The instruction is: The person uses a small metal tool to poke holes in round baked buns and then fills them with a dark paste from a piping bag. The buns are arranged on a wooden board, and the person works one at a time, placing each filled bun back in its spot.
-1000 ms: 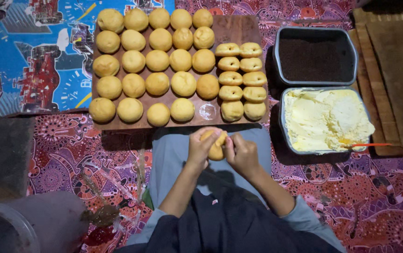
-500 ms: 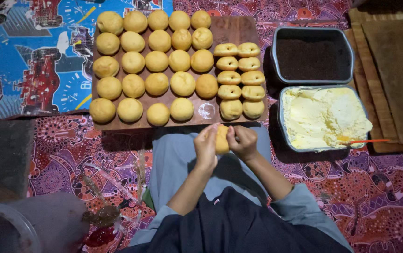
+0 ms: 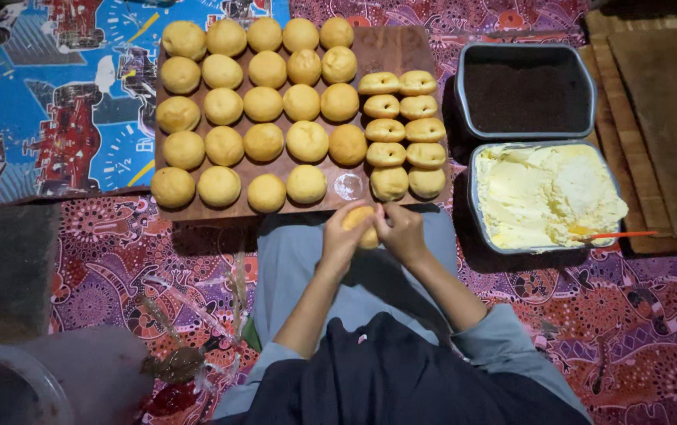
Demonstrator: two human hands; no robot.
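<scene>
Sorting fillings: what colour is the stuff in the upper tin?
Dark brown filling, clearest in the head view.

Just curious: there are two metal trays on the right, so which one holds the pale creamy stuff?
The nearer tray, closest to the person. It holds pale yellow cream with an orange-handled tool in it; the farther tray holds dark brown crumbs.

Free room: bare strip of wooden board (image 3: 401,49) at top right, above split buns (image 3: 401,134). Obstacles: whole buns (image 3: 252,110) packed across the board; dark-filled tray (image 3: 525,90) and cream tray (image 3: 547,195) touching, just right.
</scene>
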